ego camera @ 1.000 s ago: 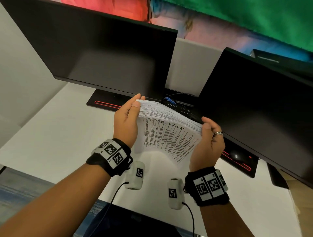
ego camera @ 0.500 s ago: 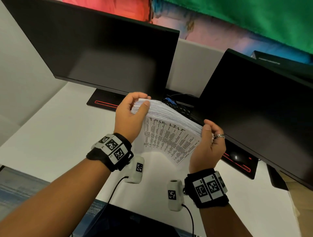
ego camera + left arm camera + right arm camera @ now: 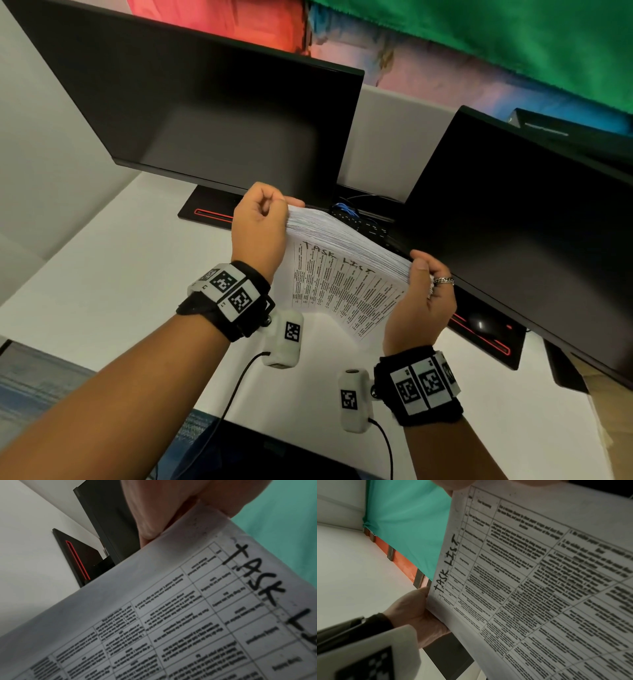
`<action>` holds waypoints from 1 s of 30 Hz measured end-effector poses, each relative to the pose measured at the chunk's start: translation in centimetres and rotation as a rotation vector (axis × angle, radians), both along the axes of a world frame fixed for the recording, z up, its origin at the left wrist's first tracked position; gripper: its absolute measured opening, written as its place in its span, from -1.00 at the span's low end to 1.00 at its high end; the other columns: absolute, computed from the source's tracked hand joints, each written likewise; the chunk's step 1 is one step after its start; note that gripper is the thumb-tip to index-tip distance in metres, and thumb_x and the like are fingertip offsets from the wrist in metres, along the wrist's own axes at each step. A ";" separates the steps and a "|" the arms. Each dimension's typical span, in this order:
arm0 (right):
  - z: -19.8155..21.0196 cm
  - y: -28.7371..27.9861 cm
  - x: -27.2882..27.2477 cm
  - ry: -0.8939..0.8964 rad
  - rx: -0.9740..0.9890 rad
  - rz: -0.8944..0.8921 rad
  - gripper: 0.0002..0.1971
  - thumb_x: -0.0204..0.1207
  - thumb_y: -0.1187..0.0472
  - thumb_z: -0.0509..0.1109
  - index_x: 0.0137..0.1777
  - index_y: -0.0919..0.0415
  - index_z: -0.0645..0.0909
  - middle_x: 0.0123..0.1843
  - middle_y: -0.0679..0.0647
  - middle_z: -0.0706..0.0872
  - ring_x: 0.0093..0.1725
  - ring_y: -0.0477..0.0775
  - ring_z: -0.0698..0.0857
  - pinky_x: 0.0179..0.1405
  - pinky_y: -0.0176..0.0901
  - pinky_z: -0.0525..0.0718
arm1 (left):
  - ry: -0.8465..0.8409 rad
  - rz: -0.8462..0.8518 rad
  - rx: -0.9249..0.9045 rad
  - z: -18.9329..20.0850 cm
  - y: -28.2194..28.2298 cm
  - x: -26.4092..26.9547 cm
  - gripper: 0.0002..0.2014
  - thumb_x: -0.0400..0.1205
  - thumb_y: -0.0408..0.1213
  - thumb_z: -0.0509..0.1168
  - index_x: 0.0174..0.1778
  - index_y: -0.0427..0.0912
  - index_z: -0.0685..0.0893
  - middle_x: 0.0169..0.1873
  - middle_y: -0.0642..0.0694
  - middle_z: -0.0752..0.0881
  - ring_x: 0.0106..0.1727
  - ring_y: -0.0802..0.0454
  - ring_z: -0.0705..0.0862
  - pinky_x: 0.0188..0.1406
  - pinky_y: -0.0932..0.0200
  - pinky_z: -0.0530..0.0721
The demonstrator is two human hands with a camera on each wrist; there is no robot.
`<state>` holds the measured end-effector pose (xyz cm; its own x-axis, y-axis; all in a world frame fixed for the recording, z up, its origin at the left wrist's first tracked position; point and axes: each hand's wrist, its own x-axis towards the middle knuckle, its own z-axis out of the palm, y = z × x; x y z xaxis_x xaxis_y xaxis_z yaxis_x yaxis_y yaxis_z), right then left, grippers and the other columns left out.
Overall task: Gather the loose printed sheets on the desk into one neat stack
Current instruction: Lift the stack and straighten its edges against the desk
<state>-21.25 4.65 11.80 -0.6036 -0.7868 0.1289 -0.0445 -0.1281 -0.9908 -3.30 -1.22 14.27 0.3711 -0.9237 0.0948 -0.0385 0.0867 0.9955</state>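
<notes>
The stack of printed sheets (image 3: 346, 263) is held clear above the white desk (image 3: 102, 274), in front of the two dark monitors (image 3: 212, 126), with its upper edge raised and its printed face, headed "TASK LIST" in handwriting, turned toward the near side. The left end of the stack is gripped by the left hand (image 3: 260, 226), whose fingers are curled over the top edge while the thumb side is pressed against the near face. The right end is gripped by the right hand (image 3: 419, 298), with the thumb laid on top of the edges and the ringed fingers wrapped behind. In the head view the sheet edges are seen fanned slightly along the top, so the stack is judged gathered but not yet squared. No loose sheets are visible on the exposed desk surface; the part beneath the stack and the hands is hidden. In the left wrist view only the bottom sheet (image 3: 171, 615) and part of a monitor base (image 3: 77, 558) are shown. The gathering is judged nearly complete. What is judged to remain is the tapping of the edges against the desk to align them, followed by the laying down of the stack.
</notes>
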 end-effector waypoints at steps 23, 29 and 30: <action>0.6 -0.3 -1.4 -0.110 -0.017 0.087 -0.85 0.65 0.36 0.29 0.06 0.13 0.64 -0.21 -0.06 0.80 -0.16 0.04 0.80 -0.27 -0.18 0.76 | -0.172 -0.398 -0.028 -4.3 0.5 2.0 -0.58 0.32 -0.21 0.66 0.01 0.05 0.65 -0.13 0.22 0.80 -0.06 0.27 0.78 -0.01 0.32 0.71; 0.6 -0.5 -1.5 -0.172 -0.033 0.019 -0.75 0.66 0.43 0.20 0.02 0.10 0.65 -0.22 0.01 0.81 -0.20 0.07 0.81 -0.32 -0.17 0.76 | -0.112 -0.412 -0.048 -4.5 0.4 2.0 -0.54 0.24 -0.01 0.63 -0.01 0.05 0.65 -0.15 0.13 0.80 -0.07 0.14 0.79 -0.03 0.12 0.75; 0.6 -0.5 -1.6 -0.168 -0.041 0.024 -0.74 0.66 0.43 0.19 0.02 0.11 0.65 -0.23 0.01 0.81 -0.20 0.06 0.81 -0.32 -0.17 0.76 | -0.115 -0.401 -0.046 -4.4 0.4 2.0 -0.55 0.23 0.04 0.64 -0.05 0.09 0.66 -0.17 0.13 0.80 -0.09 0.14 0.79 -0.04 0.09 0.74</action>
